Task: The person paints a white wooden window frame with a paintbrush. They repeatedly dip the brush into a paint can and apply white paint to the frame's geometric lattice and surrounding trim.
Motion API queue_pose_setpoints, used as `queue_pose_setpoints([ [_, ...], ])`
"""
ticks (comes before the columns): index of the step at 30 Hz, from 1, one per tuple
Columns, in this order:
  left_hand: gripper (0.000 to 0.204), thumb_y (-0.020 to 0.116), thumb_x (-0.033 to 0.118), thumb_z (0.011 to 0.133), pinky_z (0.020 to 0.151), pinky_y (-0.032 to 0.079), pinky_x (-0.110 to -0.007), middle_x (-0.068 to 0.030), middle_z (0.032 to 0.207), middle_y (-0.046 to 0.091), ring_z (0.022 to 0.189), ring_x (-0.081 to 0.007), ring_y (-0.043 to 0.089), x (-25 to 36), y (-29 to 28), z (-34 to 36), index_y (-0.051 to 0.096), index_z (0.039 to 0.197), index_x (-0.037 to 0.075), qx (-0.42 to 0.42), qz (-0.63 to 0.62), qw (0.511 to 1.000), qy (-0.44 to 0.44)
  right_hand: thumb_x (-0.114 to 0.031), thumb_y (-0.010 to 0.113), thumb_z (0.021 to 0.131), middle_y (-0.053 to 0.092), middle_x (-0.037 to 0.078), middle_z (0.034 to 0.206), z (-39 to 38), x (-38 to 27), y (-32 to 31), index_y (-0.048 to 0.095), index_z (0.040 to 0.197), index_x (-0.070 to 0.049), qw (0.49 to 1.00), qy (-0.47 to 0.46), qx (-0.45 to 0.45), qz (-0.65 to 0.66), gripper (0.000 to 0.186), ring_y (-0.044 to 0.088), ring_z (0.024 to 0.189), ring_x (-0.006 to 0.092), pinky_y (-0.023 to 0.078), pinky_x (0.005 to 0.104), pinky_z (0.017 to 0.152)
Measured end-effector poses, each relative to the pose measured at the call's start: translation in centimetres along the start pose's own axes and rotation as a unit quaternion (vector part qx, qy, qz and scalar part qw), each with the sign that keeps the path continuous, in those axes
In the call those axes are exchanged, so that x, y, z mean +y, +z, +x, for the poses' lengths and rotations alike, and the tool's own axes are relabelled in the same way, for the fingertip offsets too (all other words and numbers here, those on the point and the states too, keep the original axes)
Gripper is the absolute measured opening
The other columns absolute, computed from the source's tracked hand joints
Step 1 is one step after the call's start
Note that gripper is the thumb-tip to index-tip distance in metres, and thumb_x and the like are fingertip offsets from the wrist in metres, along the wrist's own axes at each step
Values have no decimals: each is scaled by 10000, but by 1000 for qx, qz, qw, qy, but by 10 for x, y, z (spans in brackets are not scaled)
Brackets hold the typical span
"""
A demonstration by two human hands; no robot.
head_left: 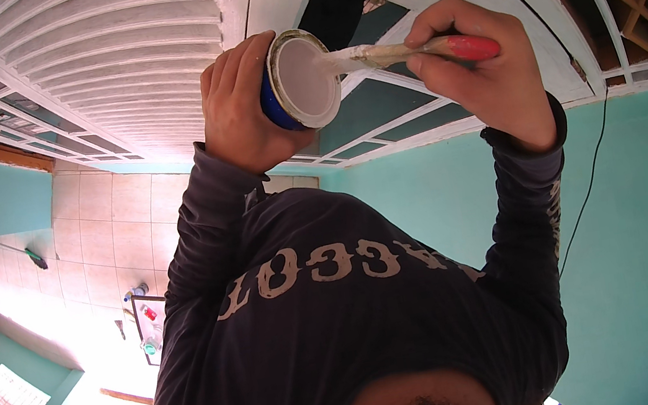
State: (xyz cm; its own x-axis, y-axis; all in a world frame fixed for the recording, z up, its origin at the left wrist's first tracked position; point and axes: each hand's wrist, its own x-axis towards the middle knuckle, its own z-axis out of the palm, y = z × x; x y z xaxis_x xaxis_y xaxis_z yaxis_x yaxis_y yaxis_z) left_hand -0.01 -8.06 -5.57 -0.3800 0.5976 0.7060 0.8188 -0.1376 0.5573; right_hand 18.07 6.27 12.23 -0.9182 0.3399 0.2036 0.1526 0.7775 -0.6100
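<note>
My left hand (237, 110) is wrapped around a small blue paint can (271, 102), tilted so that its round mouth faces right. Whitish paint (306, 78) shows inside the can, and its metal rim is smeared. In my right hand (488, 62) a paintbrush (381, 55) is pinched by its handle, which has a red end. The white-coated bristles point left and reach over the can's rim at the paint. Whether the tip dips into the paint I cannot tell. Behind both hands stands a white panelled door (445, 111) with dark glass panes.
White louvred slats (113, 45) fill the upper left. A turquoise wall (455, 173) runs at the right, with a dark cable (593, 185) hanging on it. Lower left, a tiled floor (117, 205) carries a framed tray-like object (143, 329) with small items, and a broom (34, 258).
</note>
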Motion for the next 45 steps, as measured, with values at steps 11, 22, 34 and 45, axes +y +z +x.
queue_pose_setpoints([
  [11, 982, 960, 208, 512, 1044, 442, -464, -155, 1287, 648, 1193, -365, 616, 11, -3, 6, 537, 1383, 42, -14, -14, 1000, 13, 32, 668, 661, 643, 91, 776, 10, 20, 14, 673, 806, -16, 988, -138, -57, -35, 153, 639, 695, 254, 498, 328, 651],
  [22, 999, 910, 198, 466, 1049, 412, -474, -170, 1303, 628, 1203, -379, 595, 7, 0, 4, 540, 1380, 35, 0, -20, 1000, 19, 136, 542, 591, 636, 131, 917, 6, 2, -9, 599, 747, 1, 985, -160, -63, -27, 214, 601, 742, 216, 487, 311, 685],
  [34, 1000, 962, 192, 498, 1051, 452, -454, -134, 1289, 649, 1208, -353, 609, 14, 0, 9, 537, 1393, 66, -28, -35, 999, 10, 158, 534, 572, 652, 72, 917, -1, 18, -5, 635, 704, -31, 980, -145, -136, 4, 251, 615, 717, 240, 457, 326, 595],
  [45, 1017, 918, 220, 469, 1057, 411, -486, -179, 1301, 629, 1195, -382, 600, 7, 6, 7, 529, 1389, 30, -12, -19, 1000, 22, 150, 558, 591, 653, 103, 889, -12, 13, -28, 615, 713, -16, 990, -129, -63, -6, 214, 617, 745, 219, 481, 296, 655],
])
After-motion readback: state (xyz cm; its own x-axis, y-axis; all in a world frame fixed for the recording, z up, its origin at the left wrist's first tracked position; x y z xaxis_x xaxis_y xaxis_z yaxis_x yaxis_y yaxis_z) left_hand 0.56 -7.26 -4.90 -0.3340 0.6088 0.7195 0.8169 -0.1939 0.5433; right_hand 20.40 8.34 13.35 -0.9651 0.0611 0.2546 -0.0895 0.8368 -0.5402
